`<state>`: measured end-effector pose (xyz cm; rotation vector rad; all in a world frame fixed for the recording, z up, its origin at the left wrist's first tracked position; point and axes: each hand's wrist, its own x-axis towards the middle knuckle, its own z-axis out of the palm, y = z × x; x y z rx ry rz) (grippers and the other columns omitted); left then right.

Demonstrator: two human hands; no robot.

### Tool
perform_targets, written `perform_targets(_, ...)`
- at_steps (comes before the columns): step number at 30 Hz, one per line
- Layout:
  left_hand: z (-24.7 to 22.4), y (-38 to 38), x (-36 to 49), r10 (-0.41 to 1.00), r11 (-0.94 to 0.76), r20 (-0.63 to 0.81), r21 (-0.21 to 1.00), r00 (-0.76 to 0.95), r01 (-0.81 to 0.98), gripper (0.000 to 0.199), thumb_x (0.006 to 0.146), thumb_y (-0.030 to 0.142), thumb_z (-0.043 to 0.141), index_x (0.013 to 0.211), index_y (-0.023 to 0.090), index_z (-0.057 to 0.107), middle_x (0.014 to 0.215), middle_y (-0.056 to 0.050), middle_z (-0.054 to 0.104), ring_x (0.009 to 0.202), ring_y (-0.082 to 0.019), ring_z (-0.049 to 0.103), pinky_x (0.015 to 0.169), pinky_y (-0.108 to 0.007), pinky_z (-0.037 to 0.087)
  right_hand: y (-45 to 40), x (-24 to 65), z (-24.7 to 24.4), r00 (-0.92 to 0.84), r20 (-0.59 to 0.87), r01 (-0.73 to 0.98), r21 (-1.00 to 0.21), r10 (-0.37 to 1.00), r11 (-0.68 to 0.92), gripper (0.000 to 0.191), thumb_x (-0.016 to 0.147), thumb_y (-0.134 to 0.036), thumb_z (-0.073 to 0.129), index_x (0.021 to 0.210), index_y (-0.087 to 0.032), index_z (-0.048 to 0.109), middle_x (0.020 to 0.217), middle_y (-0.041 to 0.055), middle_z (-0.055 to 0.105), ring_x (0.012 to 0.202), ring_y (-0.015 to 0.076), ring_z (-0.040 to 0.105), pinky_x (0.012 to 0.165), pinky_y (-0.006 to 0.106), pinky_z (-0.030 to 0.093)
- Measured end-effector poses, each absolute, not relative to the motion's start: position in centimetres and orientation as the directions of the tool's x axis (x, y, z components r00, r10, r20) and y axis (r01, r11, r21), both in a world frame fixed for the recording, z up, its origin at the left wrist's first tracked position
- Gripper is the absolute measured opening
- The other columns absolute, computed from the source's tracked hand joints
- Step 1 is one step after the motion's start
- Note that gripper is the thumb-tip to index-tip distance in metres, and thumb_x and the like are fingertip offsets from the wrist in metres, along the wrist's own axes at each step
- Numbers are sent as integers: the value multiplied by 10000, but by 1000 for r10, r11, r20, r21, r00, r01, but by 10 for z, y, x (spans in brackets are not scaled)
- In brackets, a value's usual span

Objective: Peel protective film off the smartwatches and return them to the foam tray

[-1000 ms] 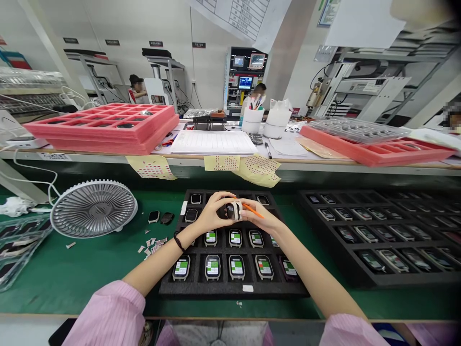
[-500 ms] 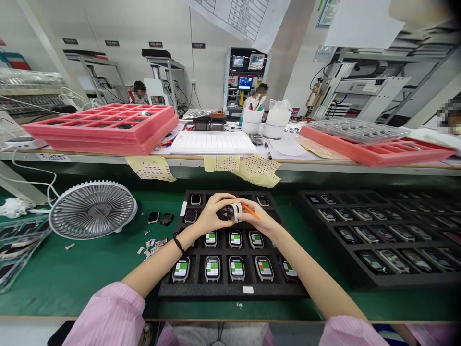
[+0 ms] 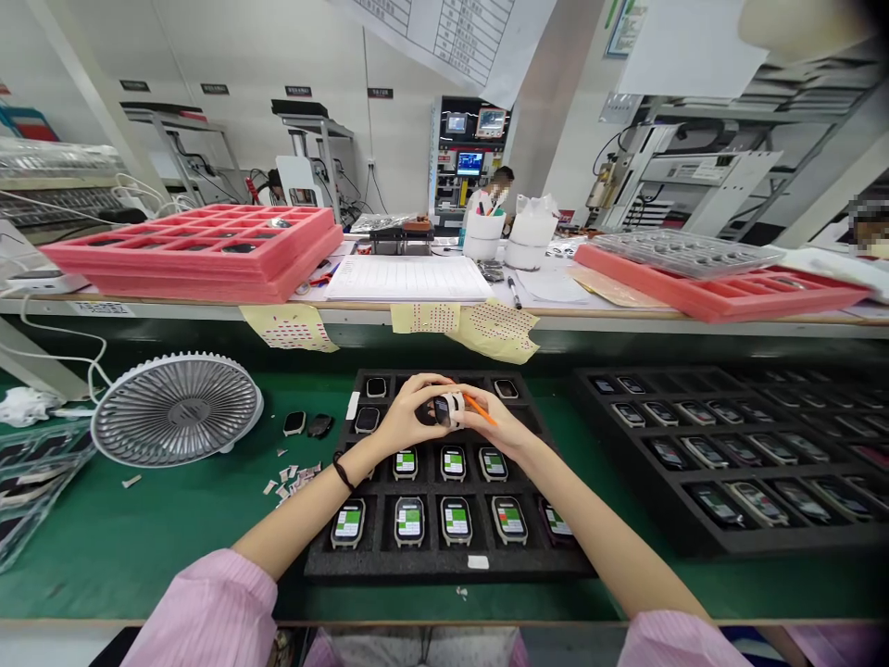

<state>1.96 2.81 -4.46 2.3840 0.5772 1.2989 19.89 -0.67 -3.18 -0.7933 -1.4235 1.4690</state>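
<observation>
Between my two hands, over the upper middle of a black foam tray (image 3: 389, 567), is a smartwatch (image 3: 443, 410) without a strap. My left hand (image 3: 409, 415) curls round its left side, thumb below and fingers above. My right hand (image 3: 494, 421) is closed on its right side and also carries an orange stick-like tool (image 3: 479, 408), slanting down to the right. The watch's lower edge and the fingertips behind it are partly hidden. Below my hands, several watches such as this one (image 3: 457, 519) lie in the compartments with lit green-and-white screens; those in the back rows are dark.
A second black foam tray (image 3: 667, 528) of watches lies to the right. On the left are a round grey fan (image 3: 177, 408), a loose watch (image 3: 294, 423), a dark piece (image 3: 320, 425) and small paper scraps (image 3: 295, 482). Pink foam trays (image 3: 201, 278) stand on the shelf ahead.
The watch has turned slightly between my fingers, so more of its dark face shows. Both hands stay almost in place.
</observation>
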Motion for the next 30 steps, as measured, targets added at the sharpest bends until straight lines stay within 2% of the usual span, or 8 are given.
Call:
perform_targets(3, -43, 28, 19, 544, -833, 709, 521, 448, 187, 438, 690, 189, 722, 1113, 219, 614, 1161, -98, 579, 1102, -249, 552, 965, -451, 453, -7, 200, -30, -249, 234, -104, -971, 940, 214, 412, 779, -452, 669, 1133, -241, 645, 994, 55, 704, 920, 198, 657, 879, 365, 496)
perform_targets(6, -44, 29, 18, 578, -810, 699, 555, 422, 190, 434, 695, 205, 729, 1112, 201, 610, 1174, -112, 593, 1103, -251, 566, 921, -424, 484, -10, 205, -27, -42, 328, -106, -941, 944, 322, 463, 884, -570, 446, 1104, -234, 676, 900, 62, 725, 795, 193, 674, 812, 381, 526)
perform_targets(9, -47, 31, 17, 665, -735, 624, 645, 410, 210, 469, 710, 240, 725, 1155, 190, 587, 1137, -104, 648, 988, -229, 628, 792, -349, 537, -16, 211, -24, 123, 416, -72, -902, 901, 426, 514, 900, -582, 390, 854, -213, 745, 722, 63, 714, 617, 196, 652, 681, 390, 543)
perform_targets(11, -49, 32, 17, 716, -683, 573, 693, 399, 230, 493, 707, 256, 727, 1173, 186, 580, 1112, -91, 673, 909, -213, 654, 750, -324, 548, -21, 213, -23, 183, 448, -29, -887, 875, 461, 545, 902, -573, 391, 679, -212, 733, 597, 57, 680, 523, 194, 623, 606, 388, 535)
perform_targets(14, -51, 33, 17, 729, -669, 557, 703, 399, 240, 503, 697, 266, 734, 1170, 179, 588, 1115, -89, 680, 892, -213, 662, 743, -320, 554, -24, 212, -21, 164, 459, -6, -884, 873, 467, 552, 902, -556, 408, 610, -207, 720, 532, 55, 658, 471, 191, 605, 554, 378, 523)
perform_targets(18, -50, 32, 18, 709, -689, 576, 689, 407, 225, 502, 701, 257, 728, 1175, 168, 587, 1117, -96, 682, 909, -214, 661, 760, -324, 554, -23, 209, -21, 114, 450, -22, -890, 886, 455, 537, 893, -553, 436, 614, -195, 724, 552, 64, 670, 483, 192, 616, 537, 365, 520)
perform_targets(30, -51, 31, 18, 699, -701, 582, 674, 415, 235, 518, 704, 269, 727, 1193, 172, 585, 1153, -100, 674, 954, -225, 666, 788, -331, 559, -24, 208, -22, 106, 471, 29, -882, 876, 470, 540, 899, -556, 421, 618, -202, 716, 552, 57, 661, 496, 191, 614, 537, 361, 519)
